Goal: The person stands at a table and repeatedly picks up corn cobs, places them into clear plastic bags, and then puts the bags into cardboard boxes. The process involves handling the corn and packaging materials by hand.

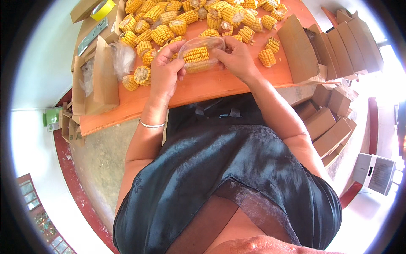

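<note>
Both hands hold a clear plastic bag (203,67) over the near part of the orange table, with a piece of yellow corn cob (196,55) in or behind the clear film. My left hand (167,63) pinches the film's left side between thumb and fingers. Its right side is gripped by my right hand (235,57). Beyond the hands lies a heap of cut corn cob pieces (161,34). Two more pieces (268,57) lie to the right of my right hand, and two others (142,75) sit just left of my left wrist.
An open cardboard box (106,76) with clear plastic inside stands at the left, beside a crumpled bundle of clear bags (124,58). Yellow tape (103,9) and a phone (93,36) lie behind it. Cardboard boxes (298,50) stand at the table's right; more (331,130) are below.
</note>
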Available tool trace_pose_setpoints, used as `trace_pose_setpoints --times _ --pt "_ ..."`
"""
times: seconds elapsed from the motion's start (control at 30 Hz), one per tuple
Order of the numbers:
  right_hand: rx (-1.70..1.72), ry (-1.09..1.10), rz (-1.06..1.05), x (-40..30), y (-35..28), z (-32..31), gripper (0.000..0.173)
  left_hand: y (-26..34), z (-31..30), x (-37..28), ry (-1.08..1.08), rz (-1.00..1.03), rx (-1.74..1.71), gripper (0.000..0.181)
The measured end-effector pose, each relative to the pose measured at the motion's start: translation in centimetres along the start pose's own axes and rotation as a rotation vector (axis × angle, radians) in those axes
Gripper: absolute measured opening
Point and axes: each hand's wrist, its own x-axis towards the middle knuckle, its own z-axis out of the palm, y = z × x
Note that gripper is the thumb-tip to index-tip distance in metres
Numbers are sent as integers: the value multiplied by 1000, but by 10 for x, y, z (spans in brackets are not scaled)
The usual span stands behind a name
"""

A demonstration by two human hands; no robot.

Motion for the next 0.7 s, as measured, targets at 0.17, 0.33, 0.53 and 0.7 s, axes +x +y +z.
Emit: trace_pose_setpoints --times 0.17,0.33,0.53,0.7 --pt "42 -9 -9 7 -29 -10 17 8 -1 6 26 85 -60 23" --pt "22 -34 23 12 -30 -20 16 19 4 13 -19 81 -17 15" --pt "-3 -26 60 6 -43 -29 24 19 0 14 -98 39 -6 13" --pt "-153 -91 -129 -5 -40 -18 34 22 -1 21 -149 58 50 10"
